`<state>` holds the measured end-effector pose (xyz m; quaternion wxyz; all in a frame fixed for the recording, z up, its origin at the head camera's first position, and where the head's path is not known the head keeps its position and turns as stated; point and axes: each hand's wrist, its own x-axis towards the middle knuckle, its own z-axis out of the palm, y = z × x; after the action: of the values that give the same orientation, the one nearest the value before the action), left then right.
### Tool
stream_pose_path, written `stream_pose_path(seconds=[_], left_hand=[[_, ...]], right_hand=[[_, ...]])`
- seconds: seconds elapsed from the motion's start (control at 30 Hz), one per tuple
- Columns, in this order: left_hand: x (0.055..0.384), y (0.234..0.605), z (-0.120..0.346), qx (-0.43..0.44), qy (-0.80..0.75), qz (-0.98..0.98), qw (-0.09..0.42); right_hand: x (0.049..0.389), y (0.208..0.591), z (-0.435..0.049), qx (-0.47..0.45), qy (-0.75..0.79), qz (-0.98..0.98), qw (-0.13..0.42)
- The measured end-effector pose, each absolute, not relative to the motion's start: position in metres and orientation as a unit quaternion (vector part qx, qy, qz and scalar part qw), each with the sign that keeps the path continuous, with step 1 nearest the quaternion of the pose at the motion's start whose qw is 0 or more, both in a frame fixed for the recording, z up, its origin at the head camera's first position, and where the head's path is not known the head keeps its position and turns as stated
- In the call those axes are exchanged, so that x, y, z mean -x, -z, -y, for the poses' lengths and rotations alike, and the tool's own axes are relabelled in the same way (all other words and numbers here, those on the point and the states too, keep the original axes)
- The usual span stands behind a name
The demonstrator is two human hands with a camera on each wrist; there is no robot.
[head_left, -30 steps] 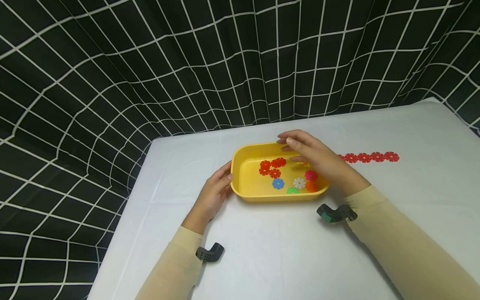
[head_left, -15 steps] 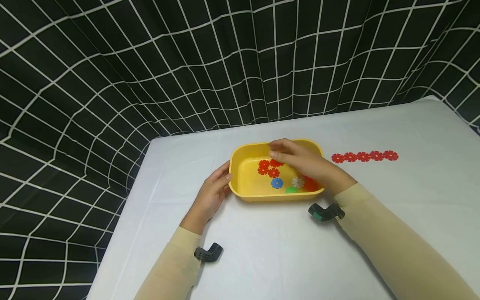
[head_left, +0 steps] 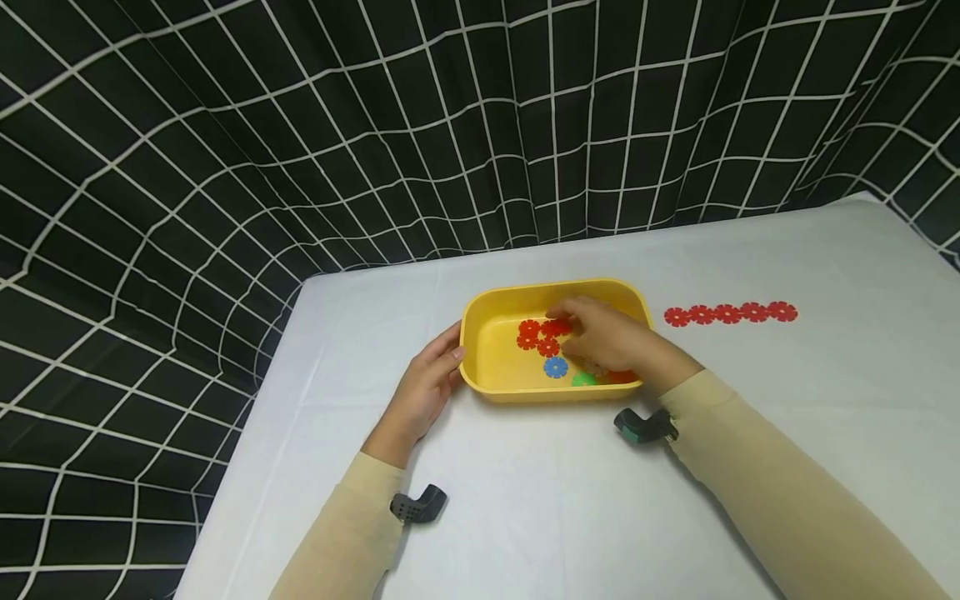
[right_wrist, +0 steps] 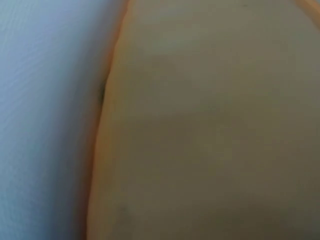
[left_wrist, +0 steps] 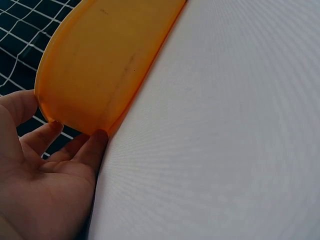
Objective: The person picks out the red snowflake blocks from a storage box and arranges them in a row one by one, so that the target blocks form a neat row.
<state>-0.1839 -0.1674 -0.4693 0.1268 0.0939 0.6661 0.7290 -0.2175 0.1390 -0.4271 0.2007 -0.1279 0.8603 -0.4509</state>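
Tray (head_left: pixel 540 396), yellow: left hand (head_left: pixel 425 393) holding its end with curved fingers. Right hand (head_left: pixel 603 333): reaching inside, finger and thumb standing parted, nothing visibly pinched. Red pieces (head_left: pixel 550 328): lying in the tray, overlapping, possibly snagging if lifted. Pale piece (head_left: pixel 596 368): hiding partly beneath the right hand.

Red notched discs (head_left: pixel 548 347) in yellow tray (head_left: pixel 491 367)

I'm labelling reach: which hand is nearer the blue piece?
Right. The right hand is beside the blue piece; the left hand holds the tray by its left end.
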Motion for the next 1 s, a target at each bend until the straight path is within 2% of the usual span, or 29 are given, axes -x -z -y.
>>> stream_pose_path(seconds=[0.17, 0.3, 0.7, 1.0], left_hand=[[0.1845, 0.4692, 0.167, -0.095, -0.73, -0.665, 0.127], [0.1846, 0.4696, 0.1673, -0.097, -0.731, -0.663, 0.128], [0.185, 0.4693, 0.1675, -0.09, -0.733, -0.663, 0.125], [0.1846, 0.4705, 0.1675, -0.092, -0.731, -0.665, 0.125]], right_hand=[[0.217, 0.4271, -0.1349, 0.128, 0.366, -0.908, 0.156], [0.2165, 0.4255, -0.1332, 0.121, 0.348, -0.917, 0.154], [0.2147, 0.4231, -0.134, 0.121, 0.405, -0.897, 0.13], [0.2104, 0.4185, -0.1411, 0.126, 0.513, -0.842, 0.109]])
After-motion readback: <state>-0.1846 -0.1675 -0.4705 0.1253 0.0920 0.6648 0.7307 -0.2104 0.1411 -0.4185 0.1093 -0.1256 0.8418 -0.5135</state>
